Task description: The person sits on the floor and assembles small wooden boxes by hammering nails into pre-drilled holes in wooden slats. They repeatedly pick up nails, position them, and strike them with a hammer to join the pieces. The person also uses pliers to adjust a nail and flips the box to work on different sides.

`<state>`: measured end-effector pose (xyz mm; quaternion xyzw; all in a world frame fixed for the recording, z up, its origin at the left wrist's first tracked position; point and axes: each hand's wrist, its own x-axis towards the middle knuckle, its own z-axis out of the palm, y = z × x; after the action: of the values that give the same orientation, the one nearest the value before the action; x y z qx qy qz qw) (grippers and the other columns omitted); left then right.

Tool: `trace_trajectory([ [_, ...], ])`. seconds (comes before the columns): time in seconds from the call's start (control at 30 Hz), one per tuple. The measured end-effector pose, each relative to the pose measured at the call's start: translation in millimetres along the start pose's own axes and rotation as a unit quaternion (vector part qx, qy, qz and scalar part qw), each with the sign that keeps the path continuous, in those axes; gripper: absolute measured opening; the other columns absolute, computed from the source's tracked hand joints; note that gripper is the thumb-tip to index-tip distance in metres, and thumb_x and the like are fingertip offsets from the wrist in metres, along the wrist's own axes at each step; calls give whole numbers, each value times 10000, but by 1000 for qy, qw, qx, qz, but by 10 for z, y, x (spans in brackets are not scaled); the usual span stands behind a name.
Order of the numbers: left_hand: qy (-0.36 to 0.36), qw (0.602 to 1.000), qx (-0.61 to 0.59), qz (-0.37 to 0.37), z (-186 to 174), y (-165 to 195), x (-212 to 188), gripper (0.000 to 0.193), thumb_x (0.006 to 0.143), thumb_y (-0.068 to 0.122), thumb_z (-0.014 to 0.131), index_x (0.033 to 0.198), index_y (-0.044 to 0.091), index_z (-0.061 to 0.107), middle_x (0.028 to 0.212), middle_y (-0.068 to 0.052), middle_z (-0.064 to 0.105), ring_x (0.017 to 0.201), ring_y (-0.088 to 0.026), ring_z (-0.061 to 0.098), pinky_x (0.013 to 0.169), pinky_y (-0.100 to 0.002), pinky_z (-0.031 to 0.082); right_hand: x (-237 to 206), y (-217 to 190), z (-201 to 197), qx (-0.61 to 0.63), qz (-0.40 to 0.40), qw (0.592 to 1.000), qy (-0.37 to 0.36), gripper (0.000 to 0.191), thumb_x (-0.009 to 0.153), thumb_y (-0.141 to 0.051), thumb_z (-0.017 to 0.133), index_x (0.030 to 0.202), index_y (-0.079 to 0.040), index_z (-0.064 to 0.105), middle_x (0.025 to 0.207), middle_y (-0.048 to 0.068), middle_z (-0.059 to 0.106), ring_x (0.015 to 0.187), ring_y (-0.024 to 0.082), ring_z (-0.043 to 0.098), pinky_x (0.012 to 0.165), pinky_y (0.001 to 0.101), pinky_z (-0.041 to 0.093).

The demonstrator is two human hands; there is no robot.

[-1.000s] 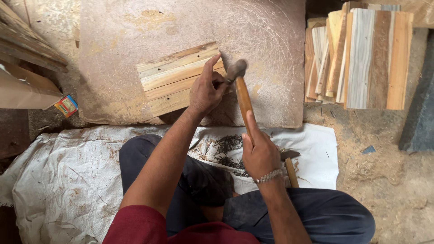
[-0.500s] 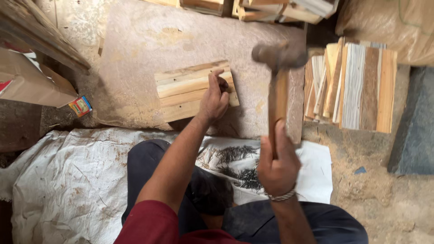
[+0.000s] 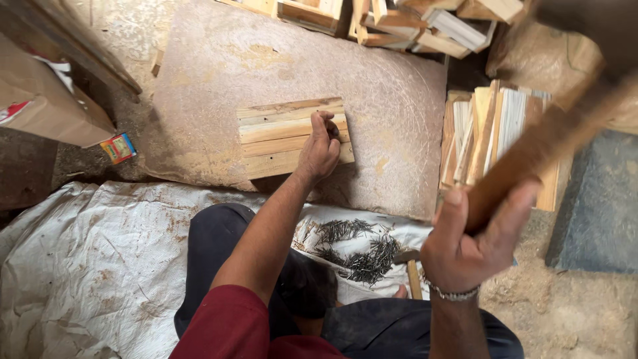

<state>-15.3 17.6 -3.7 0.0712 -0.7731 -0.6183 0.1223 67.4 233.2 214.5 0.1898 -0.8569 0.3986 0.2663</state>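
Gripping the hammer (image 3: 545, 143) by the lower end of its wooden handle, my right hand (image 3: 472, 242) is closed tight around it, thumb up along the shaft. It is raised close to my head, blurred, with its dark head up in the top right corner.

My left hand (image 3: 320, 149) rests on the right end of the panel of wooden slats (image 3: 282, 136), fingers curled in and pinched together at its top edge. I cannot tell whether a nail sits between the fingertips; it is too small to see. The panel lies flat on the big stone slab (image 3: 399, 100) in front of my knees, near the slab's middle.

Between my legs a white sheet of paper (image 3: 339, 262) holds a loose heap of dark nails (image 3: 355, 249), spread in two or three clumps. A second hammer (image 3: 409, 266) lies just beside them, its handle pointing toward me.

To the right of the slab a stack of thin boards (image 3: 495, 133) stands on edge, packed side by side. Beyond the slab's far edge more wooden pieces (image 3: 399, 23) lie jumbled. A cardboard box (image 3: 46, 100) sits at far left with a small colourful packet (image 3: 118, 147) on the ground near it. A dirty white tarp (image 3: 93, 266) covers the ground under my left leg.
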Motion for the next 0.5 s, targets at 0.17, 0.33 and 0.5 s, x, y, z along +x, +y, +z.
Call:
trace_trajectory([
  [0.17, 23, 999, -16, 21, 54, -101, 21, 491, 896, 13, 497, 1348, 51, 309, 1046, -161, 554, 961, -307, 627, 902, -451, 516, -464, 15, 95, 52, 23, 998, -34, 513, 1088, -51, 587, 1541, 91, 393, 1019, 175, 678, 628, 103, 635, 493, 221, 505],
  [0.33, -84, 992, 61, 68, -197, 77, -6, 559, 924, 175, 627, 1419, 85, 383, 1252, -192, 560, 1212, -326, 590, 1104, -463, 504, -1185, 116, 100, 11, 176, 975, -131, 596, 997, -122, 628, 1538, 69, 466, 984, 255, 718, 791, 243, 688, 632, 327, 546],
  [0.5, -273, 838, 472, 27, -664, 510, 111, 1437, 581, 655, 915, 1552, 55, 41, 1658, -307, 54, 1501, -465, 38, 1209, -567, 67, -1522, 108, -35, 4, 220, 962, -162, 586, 950, -150, 657, 1460, 83, 489, 1370, 275, 643, 1244, 324, 665, 999, 367, 542],
])
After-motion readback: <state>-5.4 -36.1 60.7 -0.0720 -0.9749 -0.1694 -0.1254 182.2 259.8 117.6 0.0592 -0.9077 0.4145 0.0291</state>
